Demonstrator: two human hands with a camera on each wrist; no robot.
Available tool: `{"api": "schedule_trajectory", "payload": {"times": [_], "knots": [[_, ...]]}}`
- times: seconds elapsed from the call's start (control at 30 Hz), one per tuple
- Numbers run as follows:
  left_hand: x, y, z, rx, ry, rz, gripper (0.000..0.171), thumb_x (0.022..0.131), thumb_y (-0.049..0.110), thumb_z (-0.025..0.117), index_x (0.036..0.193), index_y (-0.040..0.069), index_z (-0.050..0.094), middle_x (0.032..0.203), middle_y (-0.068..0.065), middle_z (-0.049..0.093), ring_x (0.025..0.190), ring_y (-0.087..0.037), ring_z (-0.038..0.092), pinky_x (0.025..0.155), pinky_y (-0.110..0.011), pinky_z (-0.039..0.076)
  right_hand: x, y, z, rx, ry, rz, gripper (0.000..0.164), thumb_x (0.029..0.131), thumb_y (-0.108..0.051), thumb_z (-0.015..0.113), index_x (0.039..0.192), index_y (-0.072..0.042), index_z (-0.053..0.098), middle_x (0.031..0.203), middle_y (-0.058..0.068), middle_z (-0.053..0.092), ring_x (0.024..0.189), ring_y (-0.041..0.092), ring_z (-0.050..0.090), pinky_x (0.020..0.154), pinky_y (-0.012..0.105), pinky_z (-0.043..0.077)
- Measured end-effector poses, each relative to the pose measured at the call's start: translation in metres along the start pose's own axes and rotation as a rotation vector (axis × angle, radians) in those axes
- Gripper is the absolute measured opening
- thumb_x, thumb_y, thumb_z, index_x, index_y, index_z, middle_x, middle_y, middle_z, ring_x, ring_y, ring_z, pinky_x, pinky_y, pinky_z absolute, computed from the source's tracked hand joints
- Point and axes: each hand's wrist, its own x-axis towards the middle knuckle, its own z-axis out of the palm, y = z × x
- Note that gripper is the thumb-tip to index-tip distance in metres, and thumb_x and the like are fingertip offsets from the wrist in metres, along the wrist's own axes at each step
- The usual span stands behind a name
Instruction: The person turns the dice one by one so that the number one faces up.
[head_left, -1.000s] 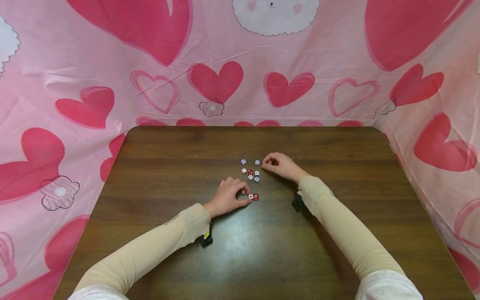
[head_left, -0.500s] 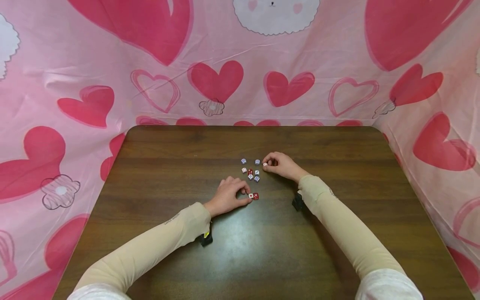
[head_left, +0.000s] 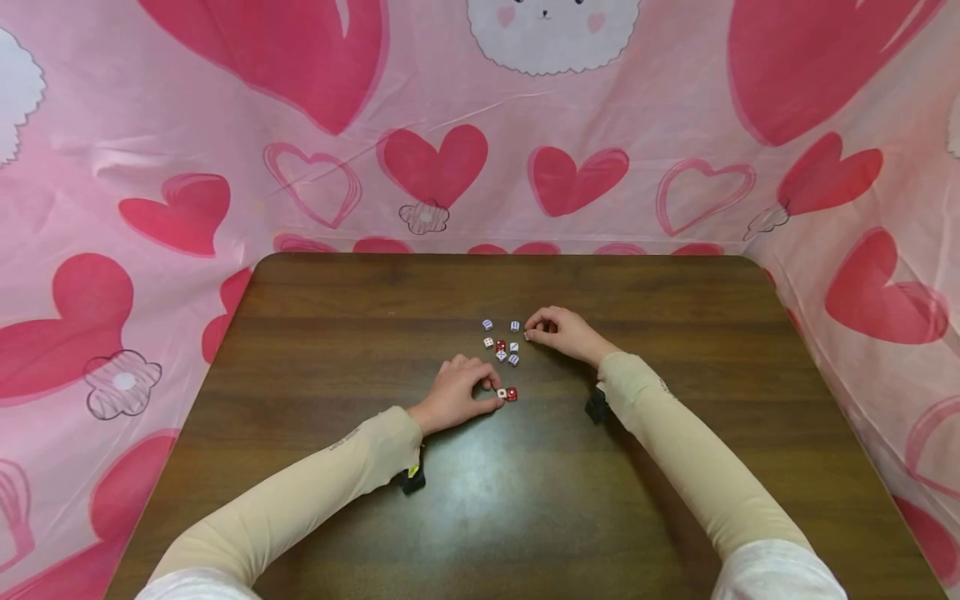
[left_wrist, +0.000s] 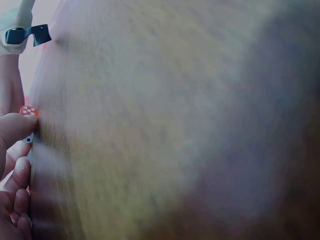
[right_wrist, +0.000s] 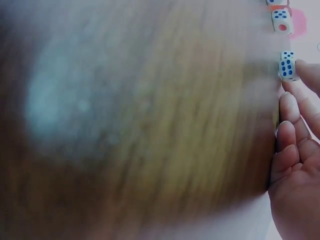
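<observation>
My left hand point(head_left: 459, 393) pinches a white die point(head_left: 502, 393) between thumb and fingers, low on the table. A red die point(head_left: 512, 394) sits right against it; in the left wrist view the red die point(left_wrist: 29, 110) shows behind the thumb. My right hand point(head_left: 567, 334) holds a small white die point(head_left: 527, 336) at its fingertips, mostly covered in the head view. White dice with blue pips point(head_left: 515, 326) lie just left of those fingers. In the right wrist view a white die with blue pips point(right_wrist: 287, 69) appears beside the fingertips.
Between the hands lies a loose cluster of several dice, with a red die point(head_left: 501, 345) among white ones point(head_left: 513, 360). Another white die point(head_left: 487, 325) lies at its far left. The brown wooden table point(head_left: 675, 287) meets a pink heart-patterned cloth point(head_left: 585, 108) behind and at both sides.
The white die at my right fingertips was hidden, then showed clearly half a second ago, and is now lower and mostly covered. My left hand and the other dice stay in place.
</observation>
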Motion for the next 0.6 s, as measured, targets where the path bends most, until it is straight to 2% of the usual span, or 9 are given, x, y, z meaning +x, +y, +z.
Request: {"api": "schedule_trajectory", "payload": {"times": [0.2, 0.33, 0.6], "knots": [[0.0, -0.001, 0.001, 0.004, 0.019, 0.017, 0.019, 0.089, 0.031, 0.082, 0.096, 0.021, 0.068, 0.089, 0.008, 0.057, 0.091, -0.016, 0.046, 0.085, -0.038, 0.034, -0.002, 0.002, 0.0, -0.016, -0.009, -0.007, 0.012, 0.096, -0.017, 0.076, 0.104, -0.008, 0.074, 0.09, 0.003, 0.063, 0.08, 0.019, 0.053, 0.074, 0.034, 0.044], [0.0, -0.002, 0.002, 0.005, 0.031, 0.022, 0.019, 0.088, 0.032, 0.083, 0.096, 0.022, 0.068, 0.088, 0.008, 0.057, 0.09, -0.015, 0.046, 0.085, -0.038, 0.034, -0.007, 0.0, 0.001, -0.047, -0.026, -0.049, 0.012, 0.093, -0.015, 0.079, 0.101, -0.009, 0.072, 0.085, 0.002, 0.061, 0.079, 0.019, 0.053, 0.075, 0.035, 0.044], [0.0, 0.0, 0.001, 0.005, 0.016, 0.016, 0.019, 0.09, 0.032, 0.082, 0.096, 0.022, 0.068, 0.089, 0.008, 0.057, 0.091, -0.016, 0.046, 0.085, -0.038, 0.033, -0.027, -0.008, 0.004, -0.138, -0.089, -0.081, 0.014, 0.094, -0.02, 0.079, 0.097, -0.013, 0.067, 0.082, -0.002, 0.059, 0.082, 0.017, 0.051, 0.079, 0.037, 0.042]]}}
